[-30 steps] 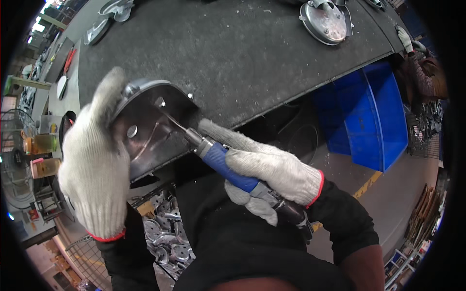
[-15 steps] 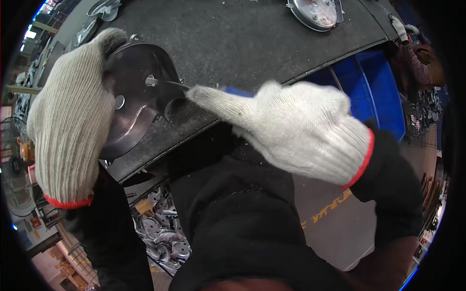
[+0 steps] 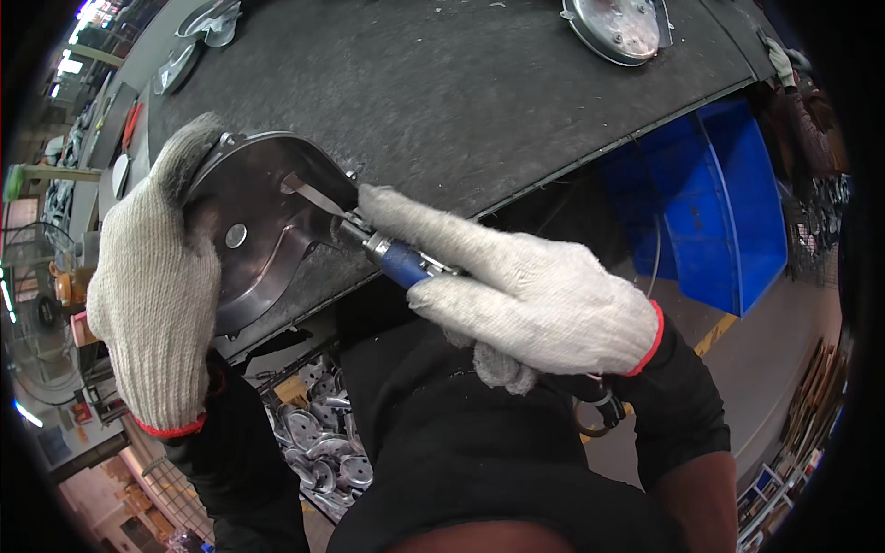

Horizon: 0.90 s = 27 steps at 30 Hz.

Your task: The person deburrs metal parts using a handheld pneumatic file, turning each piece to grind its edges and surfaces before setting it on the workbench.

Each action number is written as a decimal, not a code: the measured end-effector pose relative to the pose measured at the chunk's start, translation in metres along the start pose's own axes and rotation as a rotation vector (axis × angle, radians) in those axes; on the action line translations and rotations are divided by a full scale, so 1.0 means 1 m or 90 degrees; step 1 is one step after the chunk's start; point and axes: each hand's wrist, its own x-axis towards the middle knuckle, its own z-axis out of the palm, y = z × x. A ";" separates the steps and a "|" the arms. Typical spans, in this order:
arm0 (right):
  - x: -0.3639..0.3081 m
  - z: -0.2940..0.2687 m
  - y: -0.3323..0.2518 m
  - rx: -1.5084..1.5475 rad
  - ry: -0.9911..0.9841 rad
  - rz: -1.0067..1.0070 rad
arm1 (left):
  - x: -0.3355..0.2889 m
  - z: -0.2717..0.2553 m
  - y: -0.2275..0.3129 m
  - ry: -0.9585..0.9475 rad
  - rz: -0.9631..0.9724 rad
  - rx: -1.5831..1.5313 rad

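Note:
A dark, shiny, curved metal housing [image 3: 263, 212] with a raised rim stands tilted at the near left edge of the bench. My left hand [image 3: 161, 286], in a white knit glove, is closed round its left side, with the thumb tip hidden. In my right hand [image 3: 544, 295], also gloved, is a blue-bodied air tool [image 3: 403, 263] with a narrow flat tip [image 3: 313, 195]. That tip reaches inside the housing, at or close to its inner face. Two of my right fingers lie along the tool; the others curl beneath it.
A dark workbench [image 3: 415, 101] carries a round metal part [image 3: 622, 28] at the far right and shiny metal pieces [image 3: 207, 23] at the far left. Blue bins [image 3: 710, 203] stand right of the bench. Below are many metal parts [image 3: 323, 442]. A co-worker's gloved hand [image 3: 779, 63] shows far right.
My right hand has moved down and left and turned, so the blue air tool's body now shows. The housing and my left hand sit slightly lower and farther right in view.

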 end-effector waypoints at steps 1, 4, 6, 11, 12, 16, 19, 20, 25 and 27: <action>0.001 0.001 0.004 0.039 0.003 0.005 | 0.000 0.001 -0.002 0.000 -0.003 0.002; 0.004 0.015 0.016 -0.181 0.159 -0.160 | 0.003 0.005 -0.001 0.007 -0.011 0.057; 0.012 0.019 0.022 -0.254 0.204 -0.212 | 0.005 0.002 0.003 -0.005 0.014 0.001; 0.003 0.008 0.013 -0.273 0.158 -0.134 | 0.000 -0.002 0.007 -0.004 0.009 -0.011; 0.000 0.011 0.013 -0.274 0.163 -0.132 | 0.001 -0.003 0.010 -0.011 0.003 -0.013; 0.000 0.004 0.005 -0.574 0.255 -0.178 | -0.002 0.001 0.014 0.042 0.079 -0.020; 0.006 -0.005 0.011 -0.338 0.135 -0.067 | -0.015 -0.011 0.024 0.029 0.005 -0.057; 0.008 -0.003 0.017 -0.086 0.058 -0.025 | -0.024 -0.011 0.023 0.026 -0.029 -0.067; 0.037 0.035 0.092 0.782 -0.274 -0.169 | -0.053 -0.002 0.033 0.039 -0.095 -0.088; 0.023 0.045 0.073 0.767 -0.252 -0.175 | -0.063 -0.011 0.036 0.046 -0.096 -0.057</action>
